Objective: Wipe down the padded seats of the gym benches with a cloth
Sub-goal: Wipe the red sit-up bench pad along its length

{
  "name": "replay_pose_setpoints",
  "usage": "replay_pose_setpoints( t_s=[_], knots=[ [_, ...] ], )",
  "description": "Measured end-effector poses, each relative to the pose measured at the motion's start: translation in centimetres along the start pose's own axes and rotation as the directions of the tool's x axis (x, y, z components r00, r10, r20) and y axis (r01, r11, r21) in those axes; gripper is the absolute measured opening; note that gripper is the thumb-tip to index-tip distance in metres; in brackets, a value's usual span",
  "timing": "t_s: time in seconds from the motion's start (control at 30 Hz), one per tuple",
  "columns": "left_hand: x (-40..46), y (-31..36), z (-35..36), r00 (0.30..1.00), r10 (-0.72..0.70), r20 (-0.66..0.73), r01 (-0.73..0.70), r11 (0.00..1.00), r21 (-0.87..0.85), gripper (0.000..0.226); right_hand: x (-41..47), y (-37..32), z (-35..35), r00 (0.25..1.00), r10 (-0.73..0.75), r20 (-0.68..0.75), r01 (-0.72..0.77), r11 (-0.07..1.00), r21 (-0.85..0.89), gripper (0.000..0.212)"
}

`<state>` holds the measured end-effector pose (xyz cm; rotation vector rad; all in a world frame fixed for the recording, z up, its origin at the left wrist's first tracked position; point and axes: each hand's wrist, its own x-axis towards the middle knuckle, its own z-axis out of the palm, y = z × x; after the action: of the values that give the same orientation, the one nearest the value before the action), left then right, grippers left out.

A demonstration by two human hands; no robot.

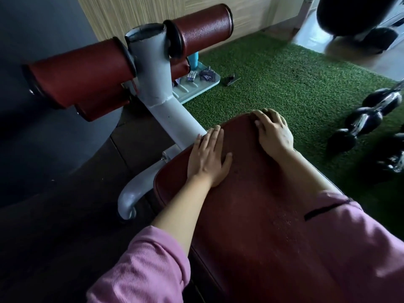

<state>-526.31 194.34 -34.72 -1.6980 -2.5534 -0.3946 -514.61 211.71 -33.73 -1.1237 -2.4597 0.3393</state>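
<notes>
Both hands are resting on the seat [251, 204], a dark red padded surface running from the near edge up toward the frame [157, 84]. The left hand [207, 158] is lying flat, palm down, fingers straight and close together, thumb spread to the side; its fingertips are reaching the seat's far left edge. The right hand [273, 132] is sitting just beyond and to the right of the left one, at the seat's far end, fingers lightly bent and draping over the rim; nothing is being gripped in either hand. No cloth is showing under or near either palm. Pink sleeves [148, 265] are covering both forearms up to mid-arm.

Ahead of the left hand, the white frame is rising to a post carrying red rollers [83, 77]. Past the right hand, green turf [284, 79] is lying under the bench. To the right of the right hand, well apart, dumbbells [367, 119] are lying on the turf. Beyond the post, a pale tray [196, 88] is holding small items, too small to identify.
</notes>
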Motion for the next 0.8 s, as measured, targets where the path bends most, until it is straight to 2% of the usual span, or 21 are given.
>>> replay_pose_setpoints(
  t_s=[0.17, 0.27, 0.37, 0.47, 0.53, 0.63, 0.73, 0.8],
  knots=[
    [0.0, -0.1, 0.1, 1.000, -0.004, -0.024, 0.005, 0.998, 0.055, 0.073, -6.6, -1.8, 1.4, 0.983, -0.136, -0.126, 0.129, 0.990, -0.058, 0.042],
    [0.1, 0.1, -0.1, 1.000, -0.013, -0.022, 0.014, 0.999, 0.044, 0.074, -6.2, -4.6, 2.9, 0.982, -0.171, -0.080, 0.169, 0.985, -0.027, 0.042],
    [0.1, 0.0, -0.2, 1.000, 0.000, -0.011, 0.000, 0.999, 0.034, 0.076, -2.1, -5.8, 3.0, 0.983, -0.186, -0.008, 0.186, 0.983, 0.003, 0.042],
    [-0.2, -0.1, -0.3, 0.999, 0.014, -0.038, -0.013, 0.999, 0.038, 0.074, 1.4, -4.9, 2.3, 0.988, -0.148, 0.050, 0.149, 0.989, -0.015, 0.038],
    [-0.2, -0.1, -0.4, 0.999, 0.018, -0.031, -0.017, 0.999, 0.045, 0.074, 1.7, -3.8, 1.6, 0.995, -0.096, 0.033, 0.096, 0.995, -0.019, 0.039],
    [0.0, 0.0, -0.4, 1.000, 0.006, -0.020, -0.005, 1.000, 0.023, 0.074, -1.0, -2.2, 1.1, 1.000, -0.004, -0.023, 0.003, 1.000, -0.028, 0.039],
    [0.1, -0.1, -0.1, 1.000, 0.001, -0.021, -0.001, 1.000, 0.018, 0.071, -6.0, -2.7, 1.8, 0.992, -0.029, -0.124, 0.022, 0.998, -0.056, 0.042],
    [0.2, -0.3, 0.1, 0.999, 0.011, -0.038, -0.010, 1.000, 0.014, 0.069, -7.9, -3.7, 2.6, 0.990, -0.054, -0.131, 0.047, 0.997, -0.056, 0.043]
  ],
)
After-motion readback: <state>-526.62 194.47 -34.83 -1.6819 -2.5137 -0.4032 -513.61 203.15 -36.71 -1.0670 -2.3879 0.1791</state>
